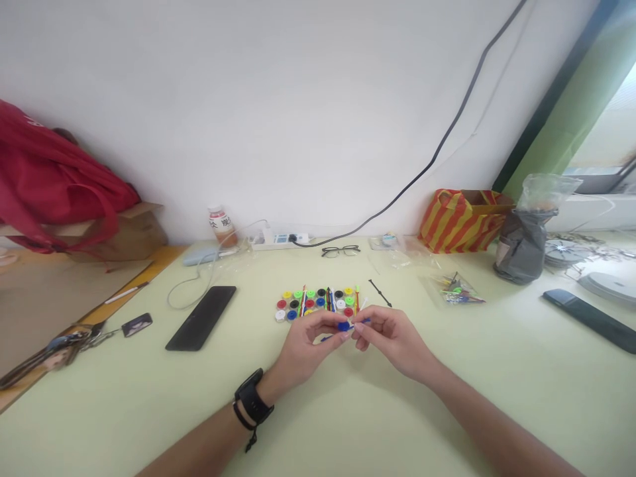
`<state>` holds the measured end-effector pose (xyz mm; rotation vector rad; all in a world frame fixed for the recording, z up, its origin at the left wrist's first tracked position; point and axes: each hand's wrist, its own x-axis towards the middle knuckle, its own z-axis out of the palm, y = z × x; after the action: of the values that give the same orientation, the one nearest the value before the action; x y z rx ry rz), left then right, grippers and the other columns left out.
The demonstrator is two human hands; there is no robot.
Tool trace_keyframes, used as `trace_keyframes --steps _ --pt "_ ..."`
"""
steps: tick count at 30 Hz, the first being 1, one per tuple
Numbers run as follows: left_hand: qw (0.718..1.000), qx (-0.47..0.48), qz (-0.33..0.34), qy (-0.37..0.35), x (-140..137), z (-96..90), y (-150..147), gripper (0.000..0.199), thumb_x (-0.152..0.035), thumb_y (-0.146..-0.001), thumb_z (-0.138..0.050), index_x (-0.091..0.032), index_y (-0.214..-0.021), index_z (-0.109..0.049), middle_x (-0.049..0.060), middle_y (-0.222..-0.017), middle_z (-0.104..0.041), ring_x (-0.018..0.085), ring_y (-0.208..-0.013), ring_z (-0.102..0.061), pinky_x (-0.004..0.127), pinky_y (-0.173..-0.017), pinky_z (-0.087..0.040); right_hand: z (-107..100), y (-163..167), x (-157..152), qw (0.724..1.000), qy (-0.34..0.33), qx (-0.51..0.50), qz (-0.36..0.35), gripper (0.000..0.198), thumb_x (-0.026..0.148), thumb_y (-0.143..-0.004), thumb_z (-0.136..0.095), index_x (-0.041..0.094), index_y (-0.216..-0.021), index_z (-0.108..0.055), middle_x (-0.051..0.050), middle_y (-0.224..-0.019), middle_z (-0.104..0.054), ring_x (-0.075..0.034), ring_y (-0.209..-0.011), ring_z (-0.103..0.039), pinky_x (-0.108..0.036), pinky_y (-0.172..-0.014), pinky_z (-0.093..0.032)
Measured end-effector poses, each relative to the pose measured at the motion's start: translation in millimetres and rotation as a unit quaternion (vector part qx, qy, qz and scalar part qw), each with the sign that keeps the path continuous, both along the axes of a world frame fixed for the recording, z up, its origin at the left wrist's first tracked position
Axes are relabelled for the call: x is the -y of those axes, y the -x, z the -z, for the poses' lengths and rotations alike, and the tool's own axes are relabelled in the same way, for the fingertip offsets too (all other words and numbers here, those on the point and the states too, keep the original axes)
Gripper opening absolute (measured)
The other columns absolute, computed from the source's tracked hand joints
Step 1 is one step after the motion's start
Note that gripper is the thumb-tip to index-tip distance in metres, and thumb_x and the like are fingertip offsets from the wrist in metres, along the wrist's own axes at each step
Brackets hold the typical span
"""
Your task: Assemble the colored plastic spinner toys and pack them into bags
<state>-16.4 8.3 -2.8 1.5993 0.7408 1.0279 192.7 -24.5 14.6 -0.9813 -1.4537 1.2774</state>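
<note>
Close together over the table, my two hands meet at a small blue round plastic piece (344, 326). My left hand (314, 341) pinches it between thumb and fingertips. Thumb and forefinger of my right hand (390, 334) are closed on a thin blue plastic stick (366, 321) that reaches toward the round piece; whether the two are joined I cannot tell. Just beyond my hands lie rows of small coloured round pieces (309, 304) with thin coloured sticks (328, 299) between them. A single black stick (380, 293) lies apart, past my right hand.
A black phone (201, 318) lies left, with keys (92, 338) farther out. Eyeglasses (340, 251), a power strip (281, 242) and a bottle (222, 226) stand along the wall. At right are a bag of sticks (454, 290), a striped bag (462, 222) and a dark case (591, 319).
</note>
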Motion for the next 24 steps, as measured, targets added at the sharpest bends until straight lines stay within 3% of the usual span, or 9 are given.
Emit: trace_keyframes --steps 8,16,24 --pt "0.997 -0.061 -0.013 -0.054 1 0.0 3 0.023 -0.032 -0.088 -0.079 -0.021 -0.107 -0.078 0.009 -0.107 -0.077 0.024 -0.099 -0.072 0.036 -0.090 -0.059 1 -3 -1 0.992 -0.066 0.102 0.027 0.024 0.044 -0.095 -0.067 0.020 -0.097 -0.071 -0.006 -0.094 -0.073 -0.020 -0.083 -0.065 -0.034 -0.079 -0.055" --pt "0.996 -0.061 0.001 -0.058 1 -8.3 4 0.017 -0.032 -0.088 -0.078 -0.018 -0.097 -0.079 0.010 -0.097 -0.078 0.023 -0.092 -0.072 0.035 -0.086 -0.058 -1 -2 1 0.990 -0.085 0.108 0.001 0.022 0.043 -0.098 -0.062 0.023 -0.102 -0.070 -0.007 -0.100 -0.073 -0.021 -0.091 -0.067 -0.036 -0.085 -0.055" --pt "0.996 0.033 0.075 0.023 2 -12.6 5 0.013 -0.030 -0.091 -0.076 -0.017 -0.093 -0.074 0.013 -0.115 -0.075 0.026 -0.112 -0.069 0.040 -0.100 -0.056 0 -3 -1 0.995 -0.076 0.062 -0.006 0.024 0.044 -0.096 -0.065 0.023 -0.107 -0.067 -0.007 -0.102 -0.069 -0.019 -0.086 -0.063 -0.035 -0.081 -0.055"
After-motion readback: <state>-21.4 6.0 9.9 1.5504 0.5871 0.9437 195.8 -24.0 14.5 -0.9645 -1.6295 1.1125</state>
